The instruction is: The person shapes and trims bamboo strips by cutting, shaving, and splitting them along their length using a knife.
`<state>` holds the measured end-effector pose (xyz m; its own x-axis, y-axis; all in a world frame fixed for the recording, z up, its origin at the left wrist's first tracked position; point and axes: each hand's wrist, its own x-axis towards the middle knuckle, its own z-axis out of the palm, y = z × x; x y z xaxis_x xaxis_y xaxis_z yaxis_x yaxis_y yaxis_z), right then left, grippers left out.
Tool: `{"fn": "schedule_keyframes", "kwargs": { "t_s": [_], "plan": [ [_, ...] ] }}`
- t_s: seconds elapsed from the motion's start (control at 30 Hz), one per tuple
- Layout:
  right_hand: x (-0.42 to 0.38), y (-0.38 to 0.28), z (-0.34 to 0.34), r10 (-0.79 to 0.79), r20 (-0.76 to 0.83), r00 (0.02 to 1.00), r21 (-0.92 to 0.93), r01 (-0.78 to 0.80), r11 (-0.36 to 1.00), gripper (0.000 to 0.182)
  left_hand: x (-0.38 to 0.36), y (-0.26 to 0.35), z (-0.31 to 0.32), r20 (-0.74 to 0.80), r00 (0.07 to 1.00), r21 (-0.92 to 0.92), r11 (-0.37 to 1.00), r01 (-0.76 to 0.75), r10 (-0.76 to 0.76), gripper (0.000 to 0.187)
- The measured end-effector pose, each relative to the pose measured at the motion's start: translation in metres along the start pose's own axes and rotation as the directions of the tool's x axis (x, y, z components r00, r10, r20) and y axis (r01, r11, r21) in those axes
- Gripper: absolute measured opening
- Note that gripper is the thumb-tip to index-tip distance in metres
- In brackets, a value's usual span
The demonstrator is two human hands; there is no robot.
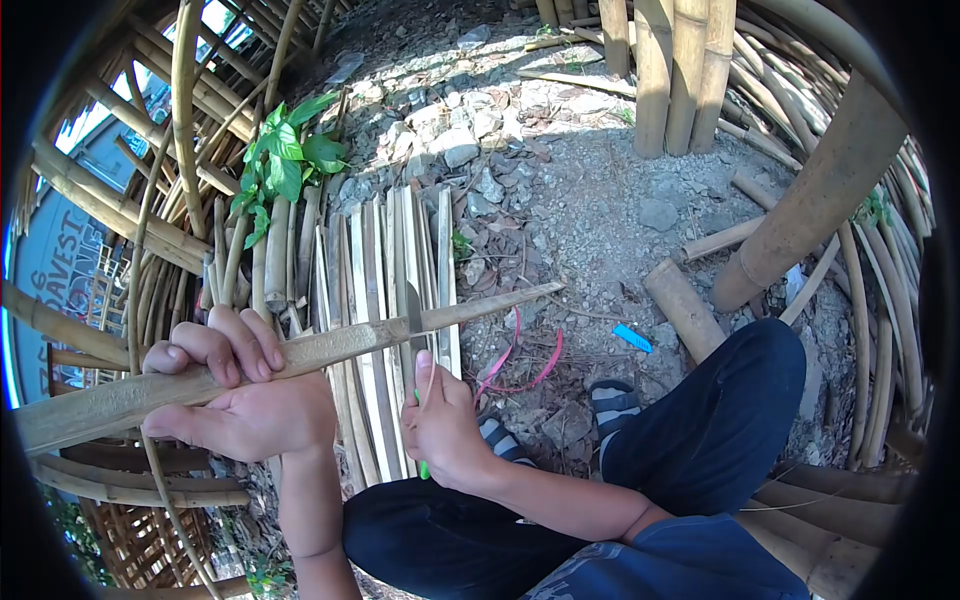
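My left hand [225, 385] is wrapped round a long split bamboo strip [340, 346], which slants across the view and tapers to a point on the right. In my right hand [442, 425] is a knife [414, 312]; a bit of its green handle shows below the fist. Its blade stands upright across the strip, seemingly touching it, to the right of my left hand. Beneath the strip, a row of split bamboo slats [375, 260] lies side by side on the ground.
A pink strap [548, 370] and a blue plastic piece [632, 338] lie on the stony ground [590, 215]. Thick bamboo poles [805, 200] rise on the right, beside a cut bamboo piece [685, 310]. A leafy plant [285, 160] and bamboo framework [185, 120] are at left.
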<state>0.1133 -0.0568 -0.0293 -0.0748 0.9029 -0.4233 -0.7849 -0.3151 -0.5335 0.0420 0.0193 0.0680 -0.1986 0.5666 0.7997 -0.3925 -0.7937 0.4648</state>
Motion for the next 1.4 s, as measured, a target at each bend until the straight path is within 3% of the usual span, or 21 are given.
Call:
{"fn": "schedule_keyframes", "kwargs": {
  "t_s": [0.03,0.1,0.17,0.23,0.37,0.43,0.47,0.53,0.57,0.6,0.63,0.67,0.7,0.77,0.9,0.97,1.03,1.1,1.23,1.3,1.4],
  "plan": [
    [0.001,-0.001,0.003,0.028,-0.023,0.999,-0.004,-0.028,1.0,0.044,0.002,-0.001,-0.001,0.029,1.0,-0.032,0.999,-0.002,0.003,0.056],
    [-0.013,0.012,0.014,-0.211,0.227,0.951,-0.167,0.252,0.953,0.045,0.002,-0.003,-0.003,0.052,0.999,-0.054,0.998,0.007,-0.005,0.056],
    [-0.032,0.005,0.035,0.011,0.214,0.977,-0.003,-0.011,1.0,0.045,0.004,-0.005,-0.004,-0.007,1.0,-0.033,0.999,0.0,0.0,0.057],
    [-0.017,-0.004,0.027,0.091,0.144,0.985,0.259,-0.127,0.958,0.045,0.003,-0.001,-0.006,0.017,1.0,-0.052,0.999,-0.012,0.013,0.056],
    [0.014,-0.027,-0.034,-0.126,-0.182,0.975,0.479,0.199,0.855,0.045,0.003,-0.001,-0.013,-0.065,0.998,-0.028,0.999,-0.022,0.02,0.056],
    [0.045,-0.028,-0.079,0.151,-0.232,0.961,0.735,0.072,0.674,0.043,0.009,-0.005,-0.019,-0.118,0.993,0.01,1.0,-0.023,0.024,0.055],
    [0.049,-0.03,-0.082,0.137,-0.23,0.964,0.728,0.076,0.682,0.043,0.012,-0.007,-0.021,-0.132,0.991,0.063,0.998,-0.018,0.026,0.054],
    [0.053,-0.037,-0.083,-0.124,-0.334,0.934,0.358,0.248,0.9,0.035,0.019,-0.012,-0.02,-0.176,0.984,0.081,0.997,-0.011,0.025,0.054],
    [0.055,-0.042,-0.082,-0.135,-0.324,0.936,0.351,0.251,0.902,0.035,0.022,-0.014,-0.02,-0.22,0.975,0.112,0.994,0.015,0.01,0.053],
    [0.059,-0.049,-0.078,-0.374,-0.279,0.885,0.004,0.391,0.921,0.032,0.027,-0.016,-0.022,-0.197,0.98,0.072,0.997,0.009,0.005,0.054],
    [0.064,-0.054,-0.076,-0.573,-0.152,0.805,-0.326,0.507,0.798,0.034,0.037,-0.015,-0.023,-0.202,0.979,0.074,0.997,-0.003,0.018,0.054],
    [0.082,-0.058,-0.081,-0.643,-0.052,0.764,-0.296,0.604,0.74,0.04,0.048,-0.015,-0.024,-0.185,0.983,0.093,0.995,0.026,-0.008,0.058],
    [0.084,-0.071,-0.079,-0.647,-0.037,0.762,-0.298,0.609,0.735,0.04,0.059,-0.014,-0.024,-0.17,0.985,0.112,0.992,0.052,-0.032,0.062],
    [0.085,-0.096,-0.072,-0.551,0.299,0.779,-0.752,0.547,0.366,0.049,0.086,-0.011,-0.019,-0.092,0.991,0.086,0.99,0.108,-0.1,0.069],
    [0.069,-0.129,-0.042,-0.277,0.431,0.859,-0.69,0.512,0.513,0.055,0.123,-0.016,0.004,0.078,0.987,0.045,0.99,0.137,-0.14,0.064],
    [0.07,-0.128,-0.038,-0.38,0.559,0.737,-0.591,0.676,0.441,0.055,0.132,-0.017,0.02,0.116,0.976,-0.016,0.983,0.185,-0.182,0.059],
    [0.048,-0.133,-0.024,-0.239,0.479,0.845,-0.705,0.532,0.469,0.054,0.136,-0.022,0.039,0.143,0.97,-0.053,0.977,0.207,-0.198,0.057],
    [0.062,-0.124,-0.032,-0.292,0.53,0.796,-0.729,0.603,0.324,0.052,0.138,-0.03,0.057,0.173,0.961,-0.052,0.973,0.227,-0.215,0.057],
    [0.056,-0.128,-0.03,-0.473,0.46,0.752,-0.601,0.655,0.458,0.045,0.135,-0.046,0.077,0.237,0.952,-0.03,0.978,0.207,-0.194,0.059],
    [0.049,-0.145,-0.025,-0.518,0.446,0.73,-0.553,0.68,0.482,0.043,0.113,-0.057,0.076,0.203,0.937,-0.093,0.948,0.306,-0.283,0.061],
    [0.035,-0.168,-0.015,-0.58,0.463,0.67,-0.486,0.739,0.467,0.044,0.047,-0.082,0.045,0.367,0.784,0.081,0.857,0.509,-0.501,0.066]
  ]
}}
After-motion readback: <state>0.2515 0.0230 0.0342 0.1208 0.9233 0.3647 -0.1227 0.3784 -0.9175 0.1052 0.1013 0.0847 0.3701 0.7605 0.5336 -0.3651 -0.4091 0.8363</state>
